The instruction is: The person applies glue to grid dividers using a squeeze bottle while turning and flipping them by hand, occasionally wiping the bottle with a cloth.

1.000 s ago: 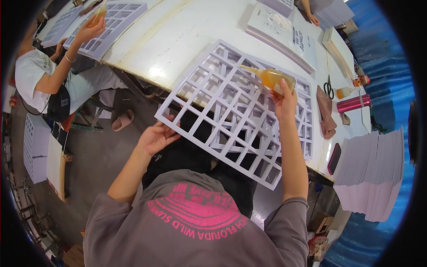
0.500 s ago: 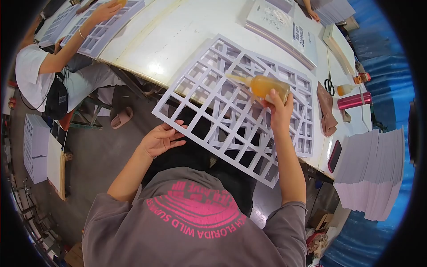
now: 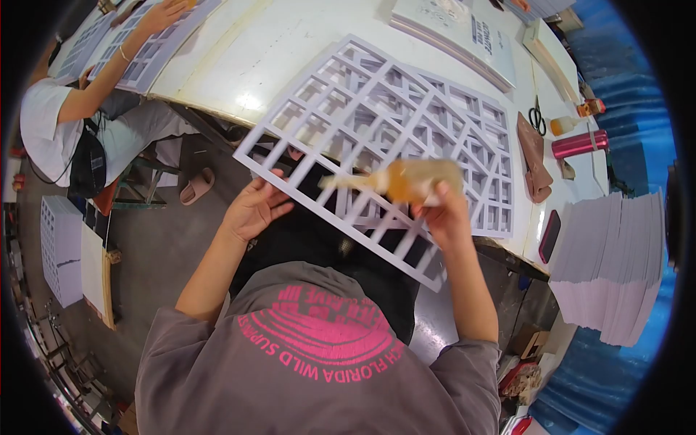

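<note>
My right hand grips a squeeze bottle of amber liquid, blurred by motion. The bottle lies on its side in the air, its narrow nozzle pointing left above the near part of a white grid sheet with square cut-outs. At that sheet's near left edge, my left hand holds the rim between its fingers, one fingertip showing at a cut-out. More lattice sheets with slanted strips lie beneath it. The grid's near edge juts past the white table over my lap.
To the right are a brown pouch, scissors, a pink flask, a phone and a tall paper stack. Printed boards lie at the back. Another person's arm works over grids at the left.
My right hand has brought the bottle down and left, toward the grid's near edge. The whole view has shifted slightly. My left hand stays at the same edge.
</note>
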Action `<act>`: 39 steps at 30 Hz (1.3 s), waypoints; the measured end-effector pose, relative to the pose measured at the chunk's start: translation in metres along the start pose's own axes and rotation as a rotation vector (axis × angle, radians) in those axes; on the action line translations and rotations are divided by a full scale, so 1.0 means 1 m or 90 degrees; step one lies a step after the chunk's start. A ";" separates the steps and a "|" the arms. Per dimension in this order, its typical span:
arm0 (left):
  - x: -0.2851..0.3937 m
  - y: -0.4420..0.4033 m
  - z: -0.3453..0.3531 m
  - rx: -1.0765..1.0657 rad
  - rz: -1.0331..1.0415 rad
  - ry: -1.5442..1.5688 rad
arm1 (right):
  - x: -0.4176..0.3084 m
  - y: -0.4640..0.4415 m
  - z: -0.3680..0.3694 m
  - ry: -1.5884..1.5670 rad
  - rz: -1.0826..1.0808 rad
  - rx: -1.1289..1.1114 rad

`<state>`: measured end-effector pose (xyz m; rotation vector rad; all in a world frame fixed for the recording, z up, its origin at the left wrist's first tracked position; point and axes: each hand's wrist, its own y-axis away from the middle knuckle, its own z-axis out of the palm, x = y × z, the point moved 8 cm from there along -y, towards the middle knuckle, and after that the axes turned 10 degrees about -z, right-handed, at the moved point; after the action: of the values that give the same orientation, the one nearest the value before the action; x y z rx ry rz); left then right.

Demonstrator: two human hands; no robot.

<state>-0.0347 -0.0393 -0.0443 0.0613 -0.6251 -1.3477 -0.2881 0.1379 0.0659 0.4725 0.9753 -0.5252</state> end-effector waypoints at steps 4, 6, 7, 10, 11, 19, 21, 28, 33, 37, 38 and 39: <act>0.013 -0.006 -0.004 0.038 0.047 0.050 | -0.061 -0.039 -0.047 0.110 -0.252 0.162; 0.007 -0.004 0.005 0.054 0.030 0.038 | -0.074 -0.058 -0.083 0.147 -0.304 0.208; -0.001 -0.004 0.009 0.045 0.002 0.027 | -0.080 -0.065 -0.091 0.174 -0.314 0.222; -0.022 -0.005 0.015 0.018 -0.066 -0.005 | -0.088 -0.080 -0.107 0.243 -0.330 0.256; -0.026 -0.006 0.017 0.013 -0.076 -0.005 | -0.086 -0.081 -0.112 0.239 -0.320 0.252; -0.037 -0.012 0.030 -0.027 -0.102 -0.018 | -0.055 -0.024 -0.077 0.193 -0.205 0.127; -0.037 -0.013 0.026 -0.020 -0.108 -0.024 | -0.040 0.002 -0.065 0.196 -0.169 0.147; -0.037 -0.015 0.025 -0.008 -0.096 -0.027 | 0.006 0.069 -0.021 0.169 -0.010 0.029; -0.023 -0.019 0.022 -0.022 -0.022 -0.034 | -0.025 0.051 -0.059 0.018 -0.048 0.086; -0.002 -0.024 0.018 0.021 0.041 0.004 | -0.081 0.020 -0.115 0.138 -0.252 0.256; 0.001 -0.023 0.023 0.038 0.039 0.018 | -0.088 0.014 -0.131 0.159 -0.266 0.291; 0.002 -0.022 0.025 0.056 0.037 0.032 | -0.093 0.009 -0.143 0.179 -0.279 0.326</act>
<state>-0.0652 -0.0391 -0.0313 0.1461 -0.6391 -1.2591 -0.4176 0.2491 0.0788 0.8106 1.2239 -1.1398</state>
